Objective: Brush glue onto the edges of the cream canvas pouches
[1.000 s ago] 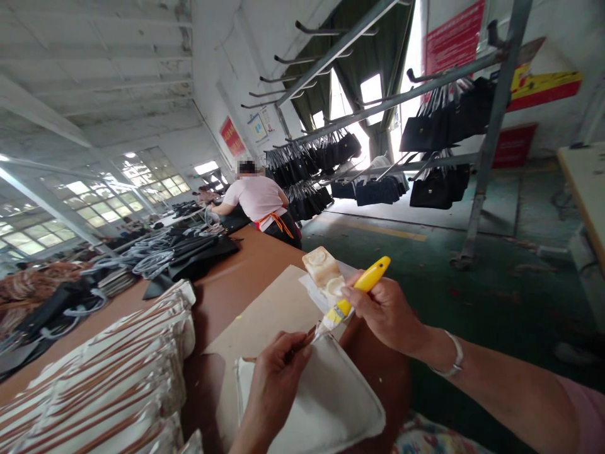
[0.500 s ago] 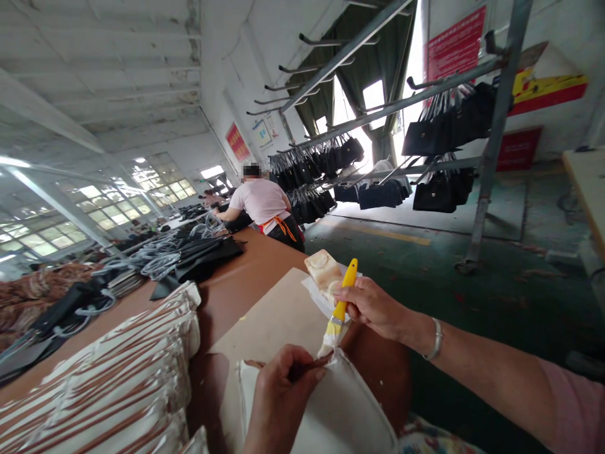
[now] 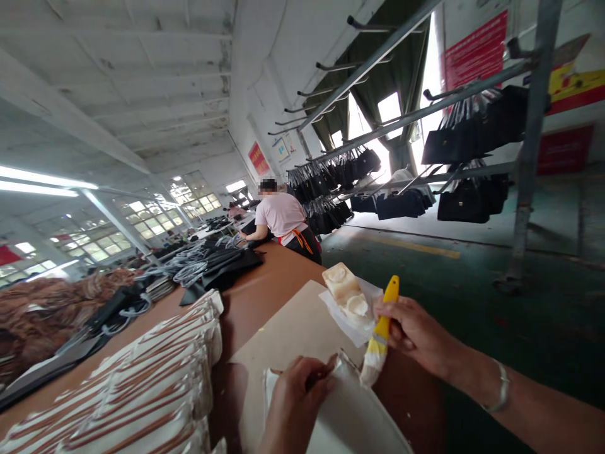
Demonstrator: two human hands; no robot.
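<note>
My right hand (image 3: pixel 416 331) grips a yellow-handled paintbrush (image 3: pixel 388 299), its bristles white with paste and pointing down. The bristles hang just right of a white bag piece (image 3: pixel 352 410) lying in front of me. My left hand (image 3: pixel 302 394) is closed on the brown-lined top edge of that bag piece, holding it against the board. Beyond my hands lies a cream-coloured tub or block (image 3: pixel 343 284) with white paste on it, resting on a white sheet (image 3: pixel 354 325).
A beige board (image 3: pixel 283 321) covers part of the brown table (image 3: pixel 258 268). Many white pieces with brown edges (image 3: pixel 142 378) are stacked at left. Black bag parts (image 3: pixel 222 268) lie farther back. A person (image 3: pixel 283 217) leans over the table. A rack (image 3: pixel 532 157) holds black bags.
My right hand has drawn the brush away from the bag's top edge, rightward. My left hand keeps its grip on the edge. The whole view has shifted slightly.
</note>
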